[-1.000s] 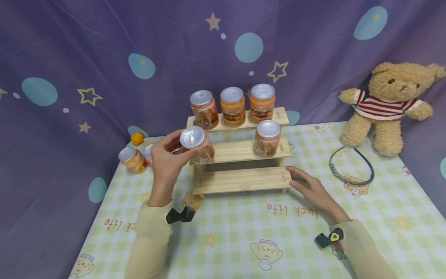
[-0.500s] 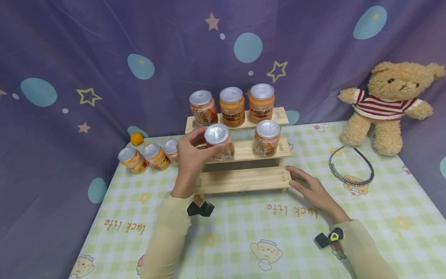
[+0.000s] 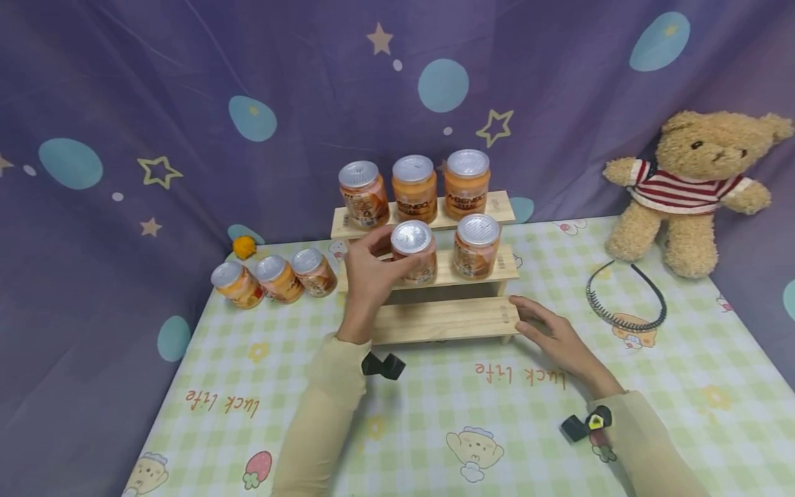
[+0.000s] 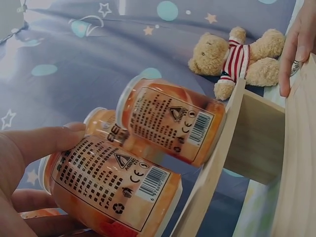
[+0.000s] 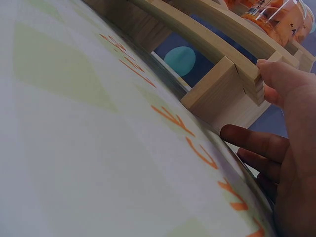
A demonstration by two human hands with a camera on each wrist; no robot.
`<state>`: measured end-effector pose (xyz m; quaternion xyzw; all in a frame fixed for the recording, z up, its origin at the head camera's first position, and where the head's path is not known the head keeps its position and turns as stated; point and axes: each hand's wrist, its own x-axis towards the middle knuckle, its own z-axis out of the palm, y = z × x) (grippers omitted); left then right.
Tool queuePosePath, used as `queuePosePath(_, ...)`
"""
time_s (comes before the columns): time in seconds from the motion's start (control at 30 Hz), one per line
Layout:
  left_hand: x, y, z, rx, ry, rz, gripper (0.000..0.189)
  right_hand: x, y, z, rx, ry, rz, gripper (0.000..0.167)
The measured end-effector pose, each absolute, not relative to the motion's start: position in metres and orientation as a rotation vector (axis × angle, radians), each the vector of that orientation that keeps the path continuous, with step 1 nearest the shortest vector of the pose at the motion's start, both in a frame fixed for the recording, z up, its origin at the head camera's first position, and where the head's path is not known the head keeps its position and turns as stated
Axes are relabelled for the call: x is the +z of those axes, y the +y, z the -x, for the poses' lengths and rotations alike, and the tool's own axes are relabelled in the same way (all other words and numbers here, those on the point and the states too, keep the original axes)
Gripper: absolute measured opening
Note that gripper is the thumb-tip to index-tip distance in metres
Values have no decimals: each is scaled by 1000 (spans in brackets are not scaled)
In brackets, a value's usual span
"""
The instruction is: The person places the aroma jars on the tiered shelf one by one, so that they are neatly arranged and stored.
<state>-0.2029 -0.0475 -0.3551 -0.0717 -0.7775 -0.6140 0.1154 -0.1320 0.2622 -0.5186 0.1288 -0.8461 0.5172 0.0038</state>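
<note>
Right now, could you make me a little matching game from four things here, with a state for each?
1. teddy bear
2. hairband
3. left hand
4. right hand

A. touching the lowest shelf
B. black, on the checked tablecloth
C. in a striped shirt
D. gripping a jar

Pairs: 1-C, 2-B, 3-D, 4-A

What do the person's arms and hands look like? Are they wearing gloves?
No gloves: the left hand and right hand are bare. The left sleeve and right sleeve are long, plain and pale yellow. A chunky black gadget sits at the left wrist and another at the right wrist, that one with a small yellow patch.
</note>
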Motion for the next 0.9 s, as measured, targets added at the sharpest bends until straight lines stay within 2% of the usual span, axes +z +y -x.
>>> queuePosePath(0.57, -364, -34, 210, -1722, -2305, 194, 53, -520, 263, 132, 1597, -2670, -398, 49)
queuePosePath(0.9, -367, -31, 211, -1674, -2320, 241, 60, -518, 262, 131, 1600, -2666, -389, 49)
